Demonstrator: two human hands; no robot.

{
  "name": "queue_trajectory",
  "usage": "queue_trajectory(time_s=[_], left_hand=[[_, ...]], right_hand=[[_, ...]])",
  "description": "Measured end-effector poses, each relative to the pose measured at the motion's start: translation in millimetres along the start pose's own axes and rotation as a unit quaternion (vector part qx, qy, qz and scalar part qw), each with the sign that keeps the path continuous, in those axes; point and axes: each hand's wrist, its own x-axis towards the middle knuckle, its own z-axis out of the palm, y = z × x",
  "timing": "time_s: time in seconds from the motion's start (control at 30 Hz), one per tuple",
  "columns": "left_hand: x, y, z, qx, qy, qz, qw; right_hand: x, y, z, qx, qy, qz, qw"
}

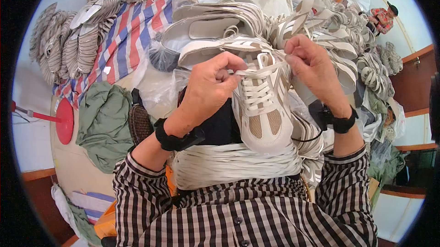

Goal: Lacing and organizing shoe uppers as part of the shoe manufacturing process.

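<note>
Shirt (pixel 206 228): was checked black and beige
Buttons (pixel 238 220): were round and dark
Sleeves (pixel 137 187): carried the same check
Wristbands (pixel 344 124): looked black, chunky

Ok, your shirt (pixel 261 222) is black-and-beige check, your shoe (pixel 265 109) off-white and tan, the tarp (pixel 133 36) red-white-blue stripes.

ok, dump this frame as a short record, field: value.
left hand: pinching white lace
right hand: pinching white lace
sneaker: white and tan, toe toward wearer, laces crossing in rows
at waist: bundle of white strands
left background: striped sheet, shoe parts piled
upper right: person in red plaid
</note>
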Motion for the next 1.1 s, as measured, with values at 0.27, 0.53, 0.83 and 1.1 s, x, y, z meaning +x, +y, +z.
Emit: queue_trajectory(time_s=[0.27, 0.53, 0.83, 1.1], left_hand=[[15.8, -7.3, -10.4, 0.043, -0.079, -0.067, 0.994], [21.1, -15.2, -9.6, 0.0, -0.105, -0.102, 0.989], [0.1, -39.1, -17.5, 0.299, -0.028, 0.052, 0.952], [-10.7, -44.5, -37.2, 0.44, -0.01, 0.128, 0.889]], right_hand=[[7.7, -2.4, -32.8, 0.049, -0.011, 0.006, 0.999], [11.2, 8.6, -61.5, 0.084, 0.002, 0.055, 0.995], [-22.6, -15.6, -34.4, -0.396, 0.079, -0.132, 0.905], [-33.9, -37.6, -76.3, -0.464, 0.171, -0.119, 0.861]])
